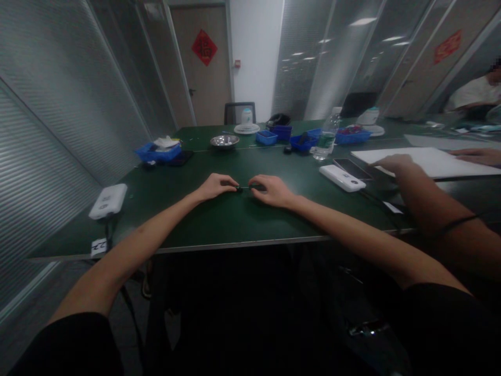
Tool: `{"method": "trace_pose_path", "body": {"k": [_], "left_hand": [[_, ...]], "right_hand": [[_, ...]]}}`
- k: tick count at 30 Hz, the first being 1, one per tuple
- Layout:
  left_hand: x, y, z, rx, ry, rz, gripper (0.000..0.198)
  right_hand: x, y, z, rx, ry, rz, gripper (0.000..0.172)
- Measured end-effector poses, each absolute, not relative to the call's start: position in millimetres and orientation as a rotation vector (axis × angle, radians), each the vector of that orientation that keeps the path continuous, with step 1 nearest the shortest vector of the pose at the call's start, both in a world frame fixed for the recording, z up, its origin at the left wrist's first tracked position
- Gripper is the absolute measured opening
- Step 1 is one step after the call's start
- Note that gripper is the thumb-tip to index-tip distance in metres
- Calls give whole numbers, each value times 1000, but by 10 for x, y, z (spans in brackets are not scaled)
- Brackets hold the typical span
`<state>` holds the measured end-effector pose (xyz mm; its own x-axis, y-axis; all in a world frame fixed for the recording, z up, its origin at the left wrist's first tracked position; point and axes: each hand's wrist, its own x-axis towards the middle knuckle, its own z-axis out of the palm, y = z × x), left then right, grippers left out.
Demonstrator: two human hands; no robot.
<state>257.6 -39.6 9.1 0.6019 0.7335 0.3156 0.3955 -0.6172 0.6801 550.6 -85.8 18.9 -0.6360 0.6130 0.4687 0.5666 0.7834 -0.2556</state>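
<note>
My left hand (pixel 216 186) is closed in a pinch on a small black object (pixel 239 189) just above or on the green tabletop (pixel 219 222). A thin pale line runs from that object toward my right hand (pixel 272 191). The right fingers are curled with thumb and fingertips near each other, a short gap from the left fingertips. Something dark shows inside the right hand's curl, too small and blurred to name.
A steel bowl (pixel 224 142), blue trays (pixel 158 152) and a water bottle (pixel 327 137) stand farther back. White power banks (pixel 108 201) lie at either side. At right, another person's hands (pixel 400 163) rest by a white board (pixel 434 161) and a phone (pixel 353 169).
</note>
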Motion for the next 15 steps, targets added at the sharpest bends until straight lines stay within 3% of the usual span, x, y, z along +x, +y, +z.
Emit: {"method": "trace_pose_path", "body": {"k": [15], "left_hand": [[2539, -366, 71, 2241, 865, 796, 31]], "right_hand": [[5526, -867, 187, -852, -2475, 92, 31]]}}
